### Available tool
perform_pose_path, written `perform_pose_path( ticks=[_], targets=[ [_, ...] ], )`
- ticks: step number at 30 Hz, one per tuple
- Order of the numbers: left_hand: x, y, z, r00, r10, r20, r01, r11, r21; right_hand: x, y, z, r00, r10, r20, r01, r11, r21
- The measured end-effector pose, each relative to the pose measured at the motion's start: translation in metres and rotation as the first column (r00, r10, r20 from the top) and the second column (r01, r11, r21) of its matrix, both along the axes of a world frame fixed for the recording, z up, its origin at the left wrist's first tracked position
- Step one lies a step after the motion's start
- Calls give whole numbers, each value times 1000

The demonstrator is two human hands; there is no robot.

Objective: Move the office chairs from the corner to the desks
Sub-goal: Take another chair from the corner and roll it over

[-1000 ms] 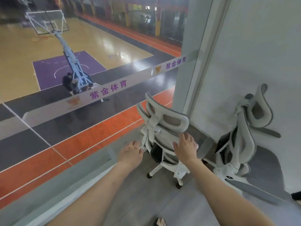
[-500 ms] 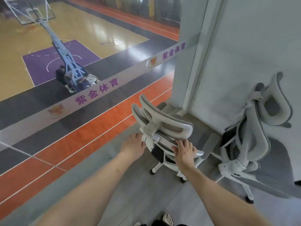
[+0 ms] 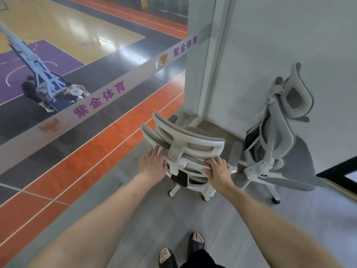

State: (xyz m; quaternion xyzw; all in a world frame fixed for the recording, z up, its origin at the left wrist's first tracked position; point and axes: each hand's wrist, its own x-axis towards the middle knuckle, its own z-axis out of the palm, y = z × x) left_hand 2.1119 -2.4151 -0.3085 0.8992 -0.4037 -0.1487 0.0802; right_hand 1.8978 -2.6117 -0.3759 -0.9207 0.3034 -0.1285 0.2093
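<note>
Two office chairs stand in the corner; the near chair, stiff-framed, likely heavy but rolling on casters, is best steered by its backrest rim, which the right hand grips while the left hand presses flat.

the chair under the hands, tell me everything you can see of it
The nearer office chair has a white plastic frame with grey mesh in its curved headrest and backrest, a dark panel lower on the back, and a white star base on castors. It stands on the grey floor in the corner by the glass wall, back toward the person, beside a second chair. The right hand curls its grip over the backrest's top edge; the left hand rests against its left side, fingers fairly straight.
</note>
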Motion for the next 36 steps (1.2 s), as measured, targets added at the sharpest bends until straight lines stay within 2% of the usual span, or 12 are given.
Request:
perform_pose_path(
  ticks=[7, 11, 15, 23, 28, 36],
  targets=[
    [-29, 25, 1, 993, -112, 30, 106, 981, 163, -65, 21, 1, 995, 61, 77, -59, 998, -28],
    [-56, 39, 0, 988, -154, 9, 145, 948, 283, -101, 20, 7, 989, 140, 45, -142, 989, 31],
    [-106, 55, -4, 998, -60, 3, 58, 970, 234, -131, 20, 11, 983, 183, 28, -185, 981, 56],
    [-227, 93, -2, 995, 92, 32, -96, 975, 201, -202, 21, 8, 955, 272, 120, -267, 962, -56],
    [-323, 114, 6, 986, 163, 18, -162, 957, 240, -258, 29, 3, 953, 286, 95, -278, 956, -91],
    [-445, 166, -1, 948, 317, 15, -312, 925, 215, -322, 54, 3, 906, 424, -5, -423, 901, -93]
  ],
)
